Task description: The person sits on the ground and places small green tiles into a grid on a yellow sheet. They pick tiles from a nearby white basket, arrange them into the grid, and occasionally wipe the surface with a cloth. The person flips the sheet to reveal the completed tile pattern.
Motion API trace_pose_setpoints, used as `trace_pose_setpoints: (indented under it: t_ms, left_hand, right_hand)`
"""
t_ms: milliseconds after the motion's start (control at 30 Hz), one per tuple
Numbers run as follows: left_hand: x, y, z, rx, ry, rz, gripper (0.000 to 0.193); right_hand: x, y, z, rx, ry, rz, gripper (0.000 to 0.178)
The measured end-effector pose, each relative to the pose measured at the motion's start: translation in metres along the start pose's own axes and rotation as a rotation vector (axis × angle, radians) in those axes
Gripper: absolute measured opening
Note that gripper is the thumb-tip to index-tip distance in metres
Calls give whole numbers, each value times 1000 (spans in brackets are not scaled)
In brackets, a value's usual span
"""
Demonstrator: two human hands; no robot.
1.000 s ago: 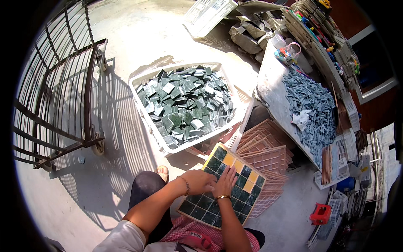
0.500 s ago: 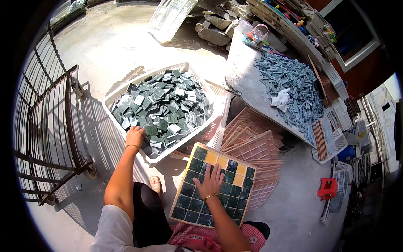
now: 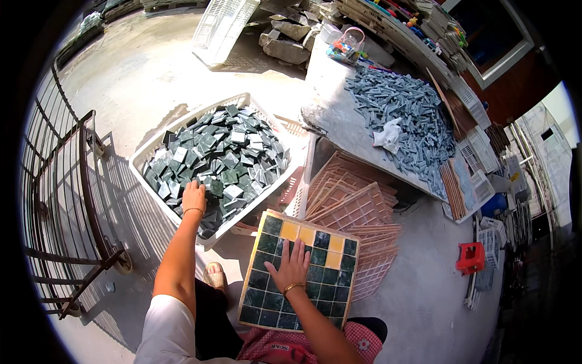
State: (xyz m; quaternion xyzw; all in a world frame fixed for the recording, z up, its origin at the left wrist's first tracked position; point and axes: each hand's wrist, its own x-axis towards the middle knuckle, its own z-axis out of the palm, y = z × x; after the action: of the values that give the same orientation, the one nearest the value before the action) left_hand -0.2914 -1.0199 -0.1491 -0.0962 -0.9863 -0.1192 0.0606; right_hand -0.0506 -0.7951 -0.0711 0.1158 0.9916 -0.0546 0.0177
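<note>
My left hand point(image 3: 194, 197) reaches over the near left side of a white plastic basket point(image 3: 239, 219) heaped with square dark green stone tiles point(image 3: 227, 155). Its fingers are bent down among the tiles; the fingertips, and any tile in them, are hidden. On my lap lies a square gridded tray point(image 3: 241, 291), tilted a little, with dark green tiles in most of its cells. Several cells near its far edge show a bare yellow base. My right hand point(image 3: 291, 267) rests flat on the tray, fingers spread, just short of those yellow cells.
Pinkish gridded trays point(image 3: 357, 209) are stacked beyond the lap tray. Farther right, a stone slab point(image 3: 327, 115) bears a pile of grey-green strips point(image 3: 406, 115) and a white crumpled cloth point(image 3: 388, 136). A metal rack cart point(image 3: 88, 200) stands left; a red stool point(image 3: 470, 258) at right.
The whole view has shifted slightly. My left hand has moved farther in over the tiles, away from the basket's rim. My right hand stays flat on the tray.
</note>
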Motion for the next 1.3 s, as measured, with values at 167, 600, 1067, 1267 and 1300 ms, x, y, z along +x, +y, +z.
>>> trace_pose_setpoints:
  t_ms: [167, 600, 1067, 1267, 1300]
  left_hand:
    - [-14, 16, -9, -47, 97, 33, 33]
    - [-48, 198, -49, -892, -272, 309, 13]
    - [-74, 214, -21, -492, -83, 448, 19]
    - [-52, 186, -48, -720, 6, 449, 24]
    - [-38, 167, -46, -662, 65, 367, 23]
  right_hand:
    - [1, 2, -6, 38, -44, 23, 81]
    - [-22, 48, -10, 964, 344, 90, 33]
    - [-86, 131, -71, 1274, 436, 483, 20]
    - [-174, 203, -99, 583, 452, 590, 24]
    - [-202, 217, -94, 509, 368, 651, 25]
